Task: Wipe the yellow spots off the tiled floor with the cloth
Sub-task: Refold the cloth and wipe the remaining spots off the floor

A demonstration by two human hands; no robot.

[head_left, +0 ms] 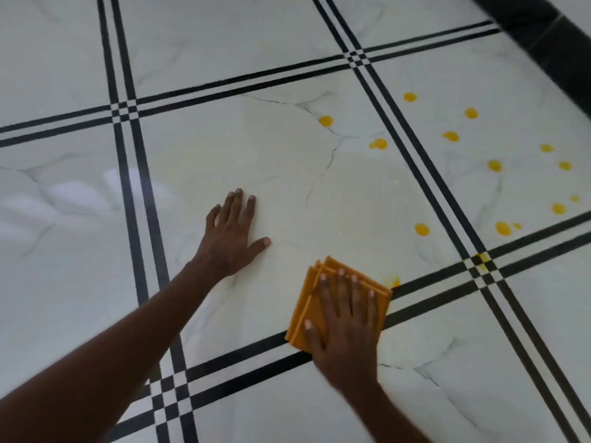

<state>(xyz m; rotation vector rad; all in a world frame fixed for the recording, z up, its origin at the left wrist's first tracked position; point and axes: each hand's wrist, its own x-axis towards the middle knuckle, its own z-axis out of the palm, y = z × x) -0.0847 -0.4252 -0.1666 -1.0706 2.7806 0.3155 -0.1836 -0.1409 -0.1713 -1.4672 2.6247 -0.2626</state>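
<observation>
A folded orange cloth (308,306) lies flat on the white marble floor tile (287,161), over the black border stripes. My right hand (343,321) presses down on it with fingers spread. A smeared yellow spot (395,282) sits just past the cloth's far right corner. My left hand (232,231) rests flat on the tile, fingers apart, holding nothing, up and left of the cloth. Several yellow spots dot the floor to the right, among them one at the tile's far edge (325,121), one nearer (421,229), and more on the neighbouring tile (494,165).
Double black stripes (412,148) divide the tiles into a grid. A yellow smear marks the stripe crossing (482,260) on the right. A dark skirting or step (543,30) runs along the top right corner. The middle tile shows a faint pale film.
</observation>
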